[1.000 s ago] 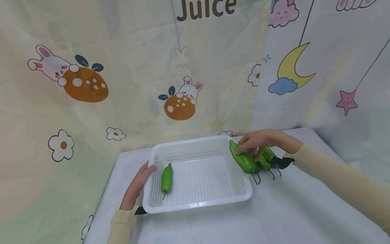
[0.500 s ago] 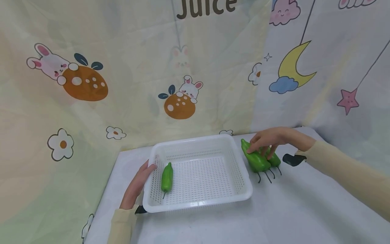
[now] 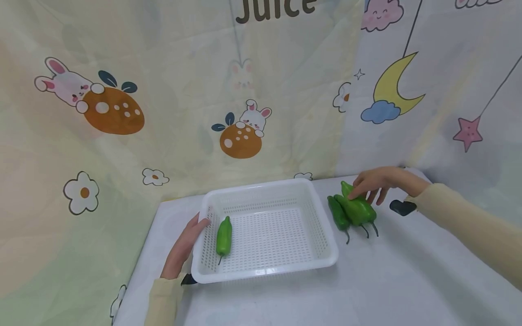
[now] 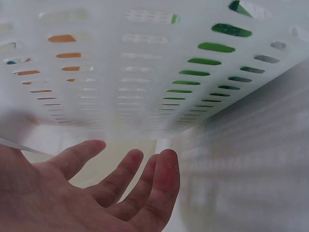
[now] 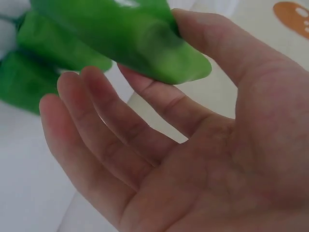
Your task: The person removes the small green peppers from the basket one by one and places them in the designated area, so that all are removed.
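On the left, my left hand (image 3: 184, 246) holds the left side of a white plastic basket (image 3: 265, 272), thumb over the rim. In the left wrist view its fingers (image 4: 164, 188) lie under the perforated wall. A green chili pepper (image 3: 224, 236) lies inside the basket, stem toward me. To the right, my right hand (image 3: 377, 181) pinches another green pepper (image 3: 359, 208) by its tip between thumb and index finger, the other fingers loosely bent. That pepper (image 5: 145, 43) hangs over two more, including a darker one (image 3: 337, 213) beside the basket.
A white-covered table (image 3: 285, 301) bears everything. Behind it hangs a printed cloth backdrop (image 3: 183, 113) with bunnies, flowers and a moon, right at the table's back edge.
My right hand has moved right, carrying the pepper away from the basket's right rim and over the other peppers. The left hand and the basket have stayed put.
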Tool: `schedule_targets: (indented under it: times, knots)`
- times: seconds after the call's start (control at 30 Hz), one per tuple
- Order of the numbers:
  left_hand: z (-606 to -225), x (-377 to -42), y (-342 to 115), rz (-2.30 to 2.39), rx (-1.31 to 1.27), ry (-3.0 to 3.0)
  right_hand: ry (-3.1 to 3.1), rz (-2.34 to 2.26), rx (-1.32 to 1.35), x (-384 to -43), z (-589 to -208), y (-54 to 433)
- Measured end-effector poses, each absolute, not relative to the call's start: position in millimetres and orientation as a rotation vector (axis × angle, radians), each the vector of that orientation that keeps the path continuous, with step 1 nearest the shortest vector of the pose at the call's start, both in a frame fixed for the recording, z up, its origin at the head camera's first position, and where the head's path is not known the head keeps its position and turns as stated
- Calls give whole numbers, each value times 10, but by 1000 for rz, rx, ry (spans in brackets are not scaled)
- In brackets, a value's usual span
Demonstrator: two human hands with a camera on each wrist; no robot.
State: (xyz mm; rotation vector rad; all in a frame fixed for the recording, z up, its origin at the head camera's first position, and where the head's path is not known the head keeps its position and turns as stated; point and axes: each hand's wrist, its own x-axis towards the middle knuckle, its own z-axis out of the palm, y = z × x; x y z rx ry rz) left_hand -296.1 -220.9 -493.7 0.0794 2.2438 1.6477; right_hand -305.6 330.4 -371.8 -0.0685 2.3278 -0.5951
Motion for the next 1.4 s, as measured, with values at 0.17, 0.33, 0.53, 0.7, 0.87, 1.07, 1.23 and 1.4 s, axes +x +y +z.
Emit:
schedule_targets:
  times: [0.17,0.33,0.53,0.7,0.87,1.07,1.23,1.4]
  knots:
    - [-4948,-2953,-2232,1655,70,2239,2337,-545,-48,-3127,-3779,3443]
    - [-4952,-2955,-2239,1669,85,2224,2323,-514,-8,-3185,-3871,3587]
    - [-4945,-2960,-2227,1674,71,2223,2328,-465,1,-3225,-3923,3698]
    - [-4948,-2988,-2209,1672,80,2226,2349,-402,17,-3282,-3925,3758]
    - [-4953,-2991,-2217,1662,75,2250,2363,-359,43,-3362,-3942,3793]
    - [-4966,-2979,-2236,1657,63,2259,2375,-350,100,-3392,-3972,3853]
    - [-4956,-2977,-2228,1662,70,2265,2364,-314,129,-3393,-4048,3916]
    - [-4942,-2990,-2219,1648,80,2277,2333,-271,100,-3421,-4149,3945]
